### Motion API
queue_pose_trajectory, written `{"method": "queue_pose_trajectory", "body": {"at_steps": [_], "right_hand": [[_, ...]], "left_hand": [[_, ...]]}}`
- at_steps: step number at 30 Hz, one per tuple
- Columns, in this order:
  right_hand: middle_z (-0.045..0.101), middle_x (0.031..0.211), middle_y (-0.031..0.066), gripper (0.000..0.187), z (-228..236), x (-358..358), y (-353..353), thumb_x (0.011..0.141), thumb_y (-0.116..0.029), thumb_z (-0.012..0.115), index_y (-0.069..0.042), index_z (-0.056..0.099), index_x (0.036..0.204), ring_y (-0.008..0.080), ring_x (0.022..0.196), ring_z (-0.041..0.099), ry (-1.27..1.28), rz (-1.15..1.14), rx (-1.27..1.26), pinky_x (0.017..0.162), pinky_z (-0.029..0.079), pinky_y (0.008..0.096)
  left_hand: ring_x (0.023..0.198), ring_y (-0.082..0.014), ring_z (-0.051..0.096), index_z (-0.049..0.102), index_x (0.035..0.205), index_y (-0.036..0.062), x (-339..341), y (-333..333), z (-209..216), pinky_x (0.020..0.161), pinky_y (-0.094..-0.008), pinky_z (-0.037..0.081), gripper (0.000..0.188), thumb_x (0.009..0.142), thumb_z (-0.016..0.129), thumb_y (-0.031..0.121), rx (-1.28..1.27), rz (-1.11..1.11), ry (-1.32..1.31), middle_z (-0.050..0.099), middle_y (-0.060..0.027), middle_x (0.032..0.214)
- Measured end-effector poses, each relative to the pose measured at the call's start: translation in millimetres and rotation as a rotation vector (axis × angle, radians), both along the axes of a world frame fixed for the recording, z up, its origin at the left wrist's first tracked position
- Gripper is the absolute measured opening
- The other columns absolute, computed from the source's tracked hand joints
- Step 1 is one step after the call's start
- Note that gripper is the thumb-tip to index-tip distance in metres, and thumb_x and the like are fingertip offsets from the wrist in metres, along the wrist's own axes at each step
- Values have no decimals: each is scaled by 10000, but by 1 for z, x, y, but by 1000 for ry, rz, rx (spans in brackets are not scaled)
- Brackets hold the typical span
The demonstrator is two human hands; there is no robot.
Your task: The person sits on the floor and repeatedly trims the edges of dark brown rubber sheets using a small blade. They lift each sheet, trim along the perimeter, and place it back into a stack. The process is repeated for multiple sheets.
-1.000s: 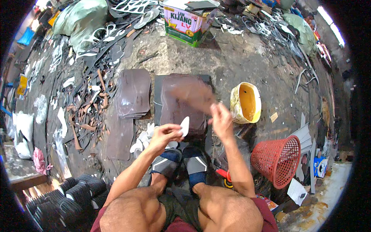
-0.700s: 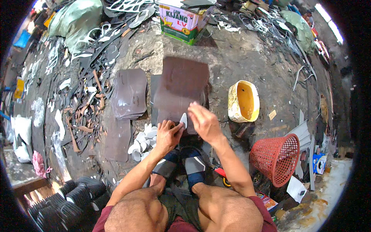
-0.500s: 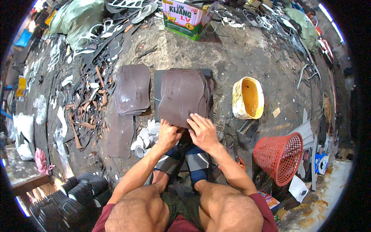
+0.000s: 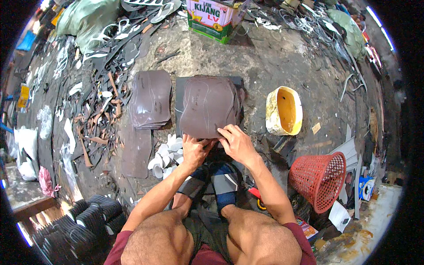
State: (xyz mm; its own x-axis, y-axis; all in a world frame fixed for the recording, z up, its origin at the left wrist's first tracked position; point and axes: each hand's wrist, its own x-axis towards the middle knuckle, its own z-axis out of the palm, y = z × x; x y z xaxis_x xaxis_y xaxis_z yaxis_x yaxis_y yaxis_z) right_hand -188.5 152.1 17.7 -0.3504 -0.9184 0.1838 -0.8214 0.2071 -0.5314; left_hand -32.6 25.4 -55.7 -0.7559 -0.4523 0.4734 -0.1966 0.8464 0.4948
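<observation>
In front of me a stack of brown sole sheets point(image 4: 207, 104), marked with pale curved outlines, lies on a dark square board point(image 4: 179, 95). My left hand point(image 4: 195, 152) is closed at the near edge, with its fingertips partly hidden there. At the near right corner, the bent fingers and thumb of my right hand point(image 4: 237, 145) pinch the top sheet. Another pile of brown sheets point(image 4: 151, 101) sits to the left, with a single brown sheet point(image 4: 136, 157) below it. Pale oval pieces point(image 4: 166, 155) are heaped beside my left hand.
A yellowish cut-open container point(image 4: 285, 110) stands at right, and a red plastic basket point(image 4: 316, 181) lies tilted nearer me. Dark and brown scraps point(image 4: 99, 115) cover the left floor. A square tin point(image 4: 214, 20) is at the far side; black soles point(image 4: 84, 225) are stacked lower left.
My right hand has slid slightly right and toward me, and its fingers, stretched over the sheet before, are now bent at the corner. The top sheet's near edge sits straighter over the stack.
</observation>
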Motion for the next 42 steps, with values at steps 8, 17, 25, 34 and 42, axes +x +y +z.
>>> {"method": "queue_pose_trajectory", "body": {"at_steps": [8,17,25,34,42], "right_hand": [[696,933,152,165,-3,-28,-16,924,-231,692,-71,726,950,360,875,698,-130,22,110,794,565,489],[673,1087,34,348,5,8,4,891,-318,750,-105,755,1166,222,1070,648,290,63,239,928,459,429],[598,1428,108,666,100,-28,-11,834,-323,823,-173,617,1450,281,1338,538,412,-204,-155,1054,424,515],[758,894,1,260,97,-18,-5,932,-242,811,10,756,967,90,783,654,-953,-458,-349,730,540,310],[743,1156,110,434,12,-15,43,940,-191,773,-19,684,1328,176,839,670,-443,-732,-254,757,542,306]], "left_hand": [[954,-309,541,776,1177,191,11,24,24,871,-484,416,309,925,754,369,-49,-35,-169,590,-96,978],[996,-193,582,721,1183,52,23,-21,8,859,-333,450,434,910,819,374,1054,884,355,656,-47,1074],[1024,-318,710,719,1080,37,9,-26,122,909,-421,556,331,774,744,-88,746,-256,54,734,-146,1096],[1032,-327,666,789,1132,67,96,-71,27,932,-404,541,281,868,799,166,230,185,-341,742,-132,1075],[997,-339,643,628,855,81,103,-38,20,899,-474,504,198,788,810,115,322,197,-202,698,-118,1060]]}}
